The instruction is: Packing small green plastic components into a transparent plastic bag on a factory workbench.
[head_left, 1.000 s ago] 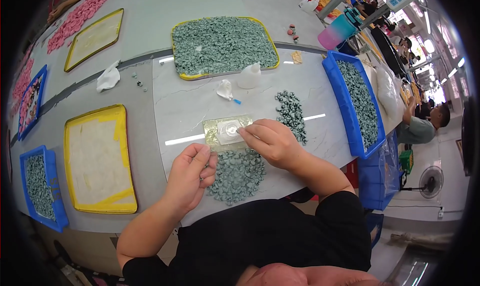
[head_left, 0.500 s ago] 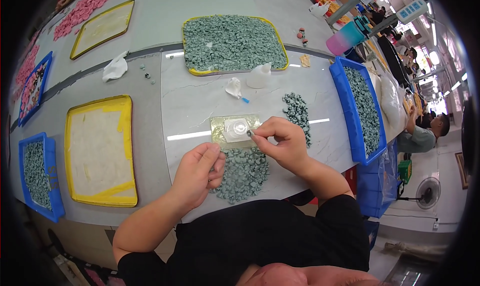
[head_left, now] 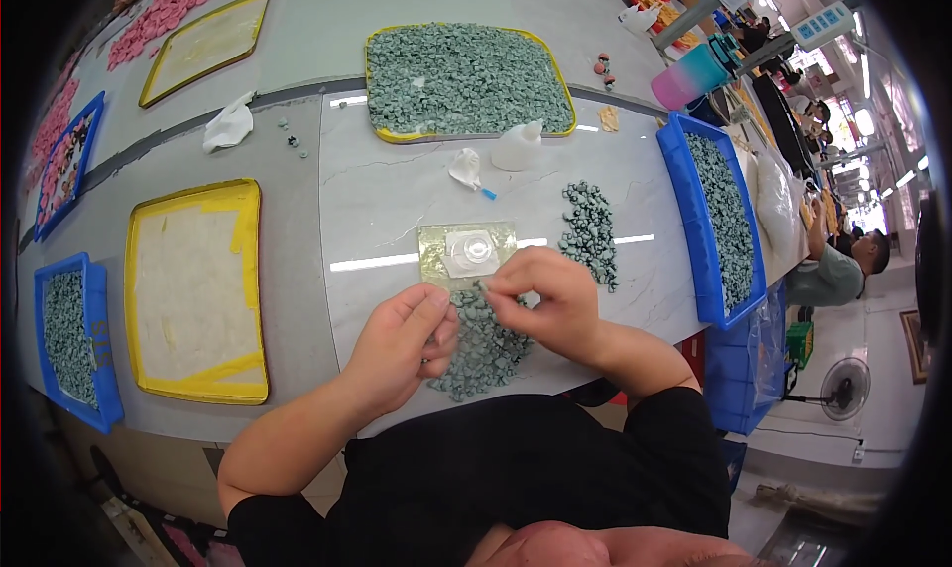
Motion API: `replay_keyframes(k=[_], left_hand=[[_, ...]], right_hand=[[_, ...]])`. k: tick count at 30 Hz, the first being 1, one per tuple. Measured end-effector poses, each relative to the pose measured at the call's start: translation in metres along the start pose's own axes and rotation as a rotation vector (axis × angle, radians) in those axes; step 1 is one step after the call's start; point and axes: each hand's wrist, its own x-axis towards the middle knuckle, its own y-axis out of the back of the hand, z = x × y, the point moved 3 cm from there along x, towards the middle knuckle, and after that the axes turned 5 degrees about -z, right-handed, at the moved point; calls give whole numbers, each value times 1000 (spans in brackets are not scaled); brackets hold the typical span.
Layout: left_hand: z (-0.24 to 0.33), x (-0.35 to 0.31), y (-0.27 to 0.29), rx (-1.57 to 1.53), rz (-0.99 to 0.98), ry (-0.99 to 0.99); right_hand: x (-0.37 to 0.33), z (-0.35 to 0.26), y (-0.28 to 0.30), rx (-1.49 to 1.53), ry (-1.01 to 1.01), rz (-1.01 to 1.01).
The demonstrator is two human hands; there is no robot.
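Note:
My right hand (head_left: 545,294) pinches a small green piece (head_left: 482,284) between thumb and forefinger, close to my left hand. Thumb and fingers are closed on my left hand (head_left: 402,334); what it holds, if anything, is hidden. Beneath both hands lies a heap of small pale green pieces (head_left: 478,354), partly covered by them. Just beyond is a yellowish translucent slab (head_left: 432,245) bearing a small round clear dish (head_left: 477,251). To the right of the slab, a group of darker, shiny green pieces (head_left: 588,235) lies on the table.
A yellow-rimmed tray (head_left: 566,111) full of green pieces stands at the back. Blue crates (head_left: 684,210) hold more at right and far left. A white squeeze bottle (head_left: 518,148) and crumpled tissue (head_left: 464,168) stand beyond the slab. A yellow-edged board (head_left: 193,289) lies left.
My right hand has moved left and nearer to me with the green piece, away from the dish and toward my left hand. My left hand has barely moved.

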Motion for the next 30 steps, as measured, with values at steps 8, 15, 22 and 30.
replay_keyframes(k=[8,15,22,30], left_hand=[[-3,1,-1,4,-22,11],[-2,-1,0,4,-21,16],[-5,-4,-2,44,2,-73],[-4,-6,-2,19,-47,-88]], right_hand=[[-2,-14,-6,-377,517,-71],[-2,-14,-10,-452,553,-105],[-3,-19,-15,-557,651,-72],[-1,-17,-17,-335,560,-40]])
